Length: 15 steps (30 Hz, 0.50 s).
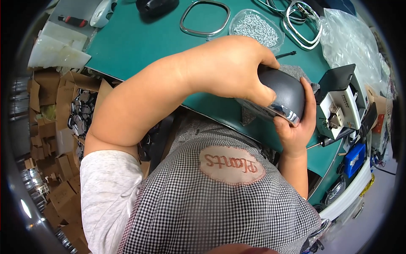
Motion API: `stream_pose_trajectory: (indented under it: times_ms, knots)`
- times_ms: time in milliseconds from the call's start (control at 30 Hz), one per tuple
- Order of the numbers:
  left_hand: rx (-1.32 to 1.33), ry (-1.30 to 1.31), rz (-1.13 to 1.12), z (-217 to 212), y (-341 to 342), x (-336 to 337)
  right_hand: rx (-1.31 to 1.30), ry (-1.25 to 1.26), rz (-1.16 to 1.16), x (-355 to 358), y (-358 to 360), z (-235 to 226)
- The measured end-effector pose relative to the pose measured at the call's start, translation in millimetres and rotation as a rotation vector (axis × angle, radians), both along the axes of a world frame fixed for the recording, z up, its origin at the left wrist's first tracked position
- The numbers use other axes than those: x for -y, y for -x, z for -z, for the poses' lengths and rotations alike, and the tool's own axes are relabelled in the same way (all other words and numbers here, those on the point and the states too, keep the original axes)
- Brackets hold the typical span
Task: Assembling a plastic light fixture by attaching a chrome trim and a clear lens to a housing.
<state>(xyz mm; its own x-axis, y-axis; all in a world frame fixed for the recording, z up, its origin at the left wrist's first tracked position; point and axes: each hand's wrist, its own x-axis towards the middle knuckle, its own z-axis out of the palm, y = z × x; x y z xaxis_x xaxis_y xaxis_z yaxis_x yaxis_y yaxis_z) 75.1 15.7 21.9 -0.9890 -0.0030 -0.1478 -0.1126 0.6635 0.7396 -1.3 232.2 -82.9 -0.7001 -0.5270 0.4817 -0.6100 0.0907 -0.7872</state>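
Observation:
Between my two hands is a rounded, glossy black housing (286, 91) with a shiny chrome-like edge, tilted above a grey cloth (296, 71) on the table. My left hand (237, 67) reaches across and is closed on its left side, thumb and fingers curved over the shell. Around the right side and lower edge wraps my right hand (302, 127), its thumb at the shiny rim. The underside of the housing is hidden. A black cable end (286, 54) lies just beyond it.
On the green table (135, 40) are a clear tub of screws (256, 29), a metal ring frame (205, 17), coiled white cable (302, 25) and a black rounded part (156, 6). A white device (340, 110) and screwdriver (327, 141) stand right. Cardboard boxes (63, 122) are left.

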Motion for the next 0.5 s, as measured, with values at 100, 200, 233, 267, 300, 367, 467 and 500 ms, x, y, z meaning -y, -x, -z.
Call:
stream_pose_trajectory:
  times_ms: [100, 200, 233, 267, 300, 367, 467, 500]
  knots:
    - [-0.026, 0.058, 0.003, -0.7, 1.0, -2.1, 0.007, -0.002, -0.003, -0.5, 2.0, -1.2]
    - [-0.064, 0.023, -0.041, 7.0, -0.2, -6.0, 0.077, 0.001, -0.007, -0.9, 1.6, -3.0]
    - [-0.122, 0.041, -0.072, 9.1, 0.3, -7.9, 0.073, -0.001, -0.005, 0.5, 0.8, -4.5]
    - [-0.183, 0.057, -0.102, 11.7, 0.3, -9.5, 0.200, 0.073, -0.003, 2.4, -0.5, -6.7]
    - [-0.189, 0.054, -0.100, 15.6, 0.3, -9.4, 0.327, 0.148, 0.000, 3.1, -0.7, -8.4]
    - [-0.175, -0.231, -0.232, 23.9, 3.1, -6.9, 0.314, 0.137, -0.025, -2.5, 3.2, -2.6]
    - [-0.210, -0.325, -0.275, 38.9, 1.1, 0.0, 0.468, 0.195, -0.075, -2.3, -3.1, -1.9]
    - [-0.258, -0.414, -0.286, 42.7, -1.4, 2.2, 0.463, 0.194, -0.072, -2.9, -4.6, -1.3]
